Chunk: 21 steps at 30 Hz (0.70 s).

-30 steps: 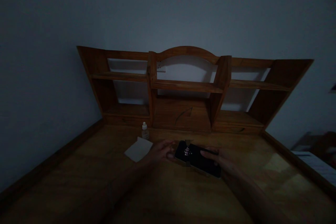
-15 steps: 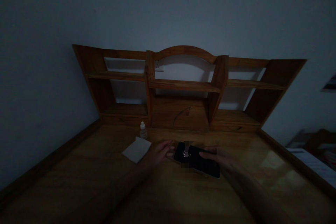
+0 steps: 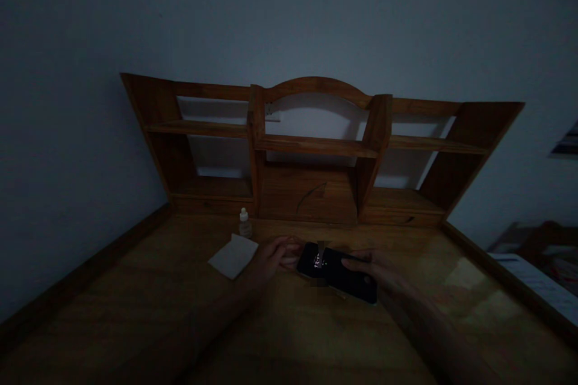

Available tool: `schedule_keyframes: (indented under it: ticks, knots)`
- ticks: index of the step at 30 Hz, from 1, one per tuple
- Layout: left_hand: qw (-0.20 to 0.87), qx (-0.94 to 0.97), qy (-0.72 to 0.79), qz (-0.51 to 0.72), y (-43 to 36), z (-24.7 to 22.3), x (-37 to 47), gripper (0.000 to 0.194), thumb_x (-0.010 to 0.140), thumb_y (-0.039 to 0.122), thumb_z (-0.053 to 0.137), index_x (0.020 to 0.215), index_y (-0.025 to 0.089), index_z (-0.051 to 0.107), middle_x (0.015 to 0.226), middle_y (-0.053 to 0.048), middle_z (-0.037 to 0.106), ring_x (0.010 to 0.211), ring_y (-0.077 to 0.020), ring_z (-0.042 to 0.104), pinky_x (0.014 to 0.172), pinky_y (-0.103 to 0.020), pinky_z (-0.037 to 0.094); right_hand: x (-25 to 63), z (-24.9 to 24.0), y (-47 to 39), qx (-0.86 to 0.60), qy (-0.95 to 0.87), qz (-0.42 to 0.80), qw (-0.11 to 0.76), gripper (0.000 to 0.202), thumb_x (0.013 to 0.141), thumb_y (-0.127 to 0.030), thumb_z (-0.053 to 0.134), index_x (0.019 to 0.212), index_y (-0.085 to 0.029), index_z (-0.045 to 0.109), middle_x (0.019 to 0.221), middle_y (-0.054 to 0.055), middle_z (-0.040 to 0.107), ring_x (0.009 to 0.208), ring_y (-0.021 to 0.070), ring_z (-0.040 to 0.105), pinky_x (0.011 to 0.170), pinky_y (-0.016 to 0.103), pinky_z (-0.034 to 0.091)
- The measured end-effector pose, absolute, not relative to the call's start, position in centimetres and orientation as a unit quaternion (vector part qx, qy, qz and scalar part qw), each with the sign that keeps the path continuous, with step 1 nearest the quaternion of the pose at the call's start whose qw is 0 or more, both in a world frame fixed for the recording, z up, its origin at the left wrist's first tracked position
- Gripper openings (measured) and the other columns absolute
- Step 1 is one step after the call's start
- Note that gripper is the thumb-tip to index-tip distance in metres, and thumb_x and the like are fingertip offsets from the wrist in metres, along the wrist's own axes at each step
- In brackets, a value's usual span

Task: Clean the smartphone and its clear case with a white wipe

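Observation:
A dark smartphone is held at a slant above the wooden desk, with a few small lit marks on its screen near the left end. My right hand grips its right part, the thumb lying across the screen and the fingers mostly hidden behind. At the phone's left end, the curled fingers of my left hand meet its edge; dim light blurs exactly how they hold it. Left of that hand lies a folded white tissue on the desk. Just behind the tissue stands a small clear bottle with a white cap.
A wooden shelf unit with several compartments stands along the back of the desk. Behind it, a white socket shows on the wall. Beyond the desk's raised right edge are papers.
My left hand has shifted slightly, its fingers closer against the phone's left end. The phone has barely moved, and the whole view has drifted a little.

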<state>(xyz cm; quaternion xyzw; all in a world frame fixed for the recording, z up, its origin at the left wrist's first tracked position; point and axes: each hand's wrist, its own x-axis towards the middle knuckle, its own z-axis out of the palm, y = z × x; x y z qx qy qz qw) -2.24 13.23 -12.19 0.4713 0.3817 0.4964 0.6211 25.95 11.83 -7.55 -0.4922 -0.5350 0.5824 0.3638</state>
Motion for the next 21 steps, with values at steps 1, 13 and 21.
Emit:
schedule_keyframes:
  ticks: [1, 13, 21]
  knots:
    - [0.627, 0.462, 0.38, 0.499, 13.27, -12.14, -2.22, 0.046, 0.086, 0.047, 0.055, 0.122, 0.019, 0.048, 0.124, -0.015, 0.061, 0.1, -0.028, 0.067, 0.084, -0.044, 0.054, 26.03, -7.55, 11.9, -0.495, -0.532, 0.587, 0.356, 0.031, 0.07, -0.043, 0.077, 0.079, -0.013, 0.074, 0.064, 0.006, 0.067, 0.049, 0.0127, 0.052, 0.045, 0.024, 0.033]
    - [0.646, 0.449, 0.34, 0.515, 13.2, -12.04, -2.16, 0.053, 0.085, 0.05, 0.058, 0.127, 0.022, 0.039, 0.128, -0.016, 0.057, 0.103, -0.0276, 0.066, 0.095, -0.046, 0.049, 26.6, -7.11, 12.35, -0.498, -0.546, 0.608, 0.29, 0.034, 0.068, -0.045, 0.077, 0.082, -0.014, 0.076, 0.066, 0.006, 0.069, 0.049, 0.012, 0.053, 0.044, 0.023, 0.034]
    - [0.64, 0.478, 0.354, 0.487, 13.29, -12.43, -2.24, 0.049, 0.088, 0.05, 0.053, 0.127, 0.024, 0.042, 0.129, -0.015, 0.057, 0.098, -0.0271, 0.067, 0.087, -0.044, 0.053, 25.97, -6.86, 12.2, -0.505, -0.548, 0.576, 0.335, 0.029, 0.068, -0.043, 0.077, 0.074, -0.015, 0.074, 0.06, 0.005, 0.065, 0.047, 0.0119, 0.049, 0.044, 0.024, 0.03]
